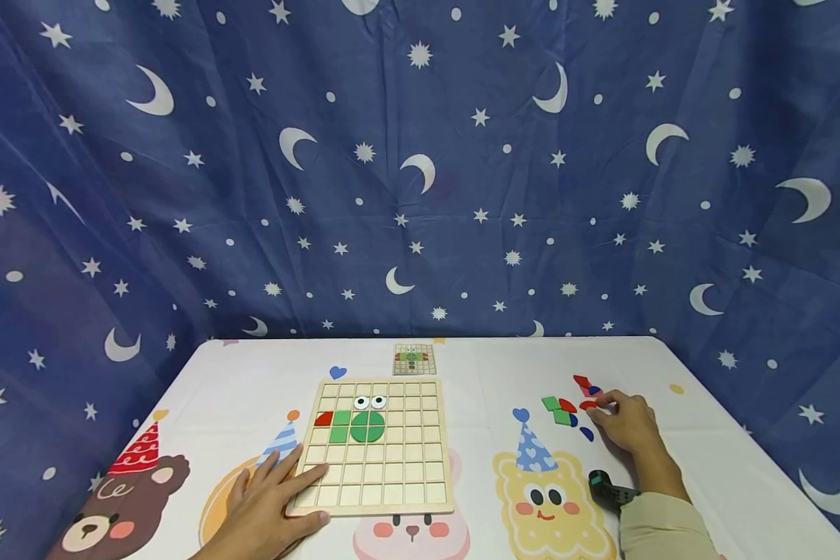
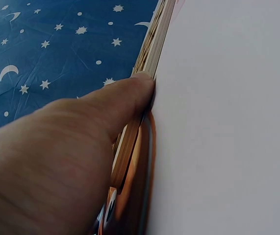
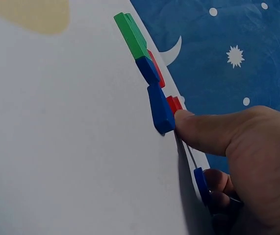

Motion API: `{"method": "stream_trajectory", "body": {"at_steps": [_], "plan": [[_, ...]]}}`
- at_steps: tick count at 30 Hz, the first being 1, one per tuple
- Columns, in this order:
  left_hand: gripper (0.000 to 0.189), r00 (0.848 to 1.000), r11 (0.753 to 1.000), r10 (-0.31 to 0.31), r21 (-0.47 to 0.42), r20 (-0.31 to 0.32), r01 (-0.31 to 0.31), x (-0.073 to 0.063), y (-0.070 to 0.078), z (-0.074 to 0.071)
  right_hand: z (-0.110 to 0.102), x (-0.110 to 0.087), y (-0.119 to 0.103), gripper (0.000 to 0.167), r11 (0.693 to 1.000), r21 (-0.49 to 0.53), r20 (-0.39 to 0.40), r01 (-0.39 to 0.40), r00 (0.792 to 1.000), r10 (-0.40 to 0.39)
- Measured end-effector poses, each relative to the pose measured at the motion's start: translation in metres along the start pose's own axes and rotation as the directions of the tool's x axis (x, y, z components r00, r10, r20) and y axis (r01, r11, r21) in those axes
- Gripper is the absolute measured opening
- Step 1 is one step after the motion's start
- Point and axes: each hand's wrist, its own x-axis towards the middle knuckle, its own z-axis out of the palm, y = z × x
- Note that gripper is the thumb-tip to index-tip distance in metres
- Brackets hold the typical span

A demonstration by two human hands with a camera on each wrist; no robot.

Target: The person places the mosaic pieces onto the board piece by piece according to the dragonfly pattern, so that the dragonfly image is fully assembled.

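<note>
A square wooden grid board (image 1: 402, 494) lies on the table, holding two white eye pieces (image 1: 370, 402), green quarter-circles (image 1: 368, 427) forming a disc, green squares (image 1: 339, 427) and a red quarter-circle (image 1: 323, 419). My left hand (image 1: 269, 498) spreads at its near left corner, forefinger over the top and thumb (image 2: 125, 95) against the near edge. At the right, my right hand (image 1: 626, 420) pinches a red curved piece (image 1: 588, 404) between thumb and fingertips, low among the loose pieces. A blue piece (image 3: 201, 183) lies beside its other fingers.
Loose green (image 1: 551, 404), red (image 1: 567, 406) and blue (image 1: 586, 433) pieces lie left of my right hand. A small pattern card (image 1: 414, 360) sits behind the board. A blue curtain (image 1: 420, 194) with moons and stars hangs past the table's far edge.
</note>
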Motion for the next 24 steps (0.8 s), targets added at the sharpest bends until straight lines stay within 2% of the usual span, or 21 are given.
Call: {"method": "stream_trajectory", "body": {"at_steps": [8, 13, 18, 24], "plan": [[0.069, 1.0, 1.0, -0.001, 0.008, 0.001, 0.001, 0.001, 0.001, 0.0, -0.005, -0.004, -0.005, 0.044, 0.994, 0.113, -0.094, -0.001, 0.996, 0.011], [0.07, 1.0, 1.0, -0.016, 0.016, 0.019, 0.016, 0.0, 0.001, 0.001, -0.022, -0.011, -0.018, 0.048, 0.987, 0.145, -0.188, 0.064, 0.981, -0.035], [0.069, 1.0, 1.0, -0.015, 0.018, 0.012, 0.015, 0.001, 0.001, 0.001, -0.042, -0.017, -0.041, 0.051, 0.976, 0.154, -0.269, 0.155, 0.957, -0.109], [0.069, 1.0, 1.0, -0.018, 0.015, 0.013, 0.018, 0.001, 0.001, 0.001, -0.058, -0.031, -0.069, 0.043, 0.94, 0.172, -0.37, 0.294, 0.904, -0.214]]}}
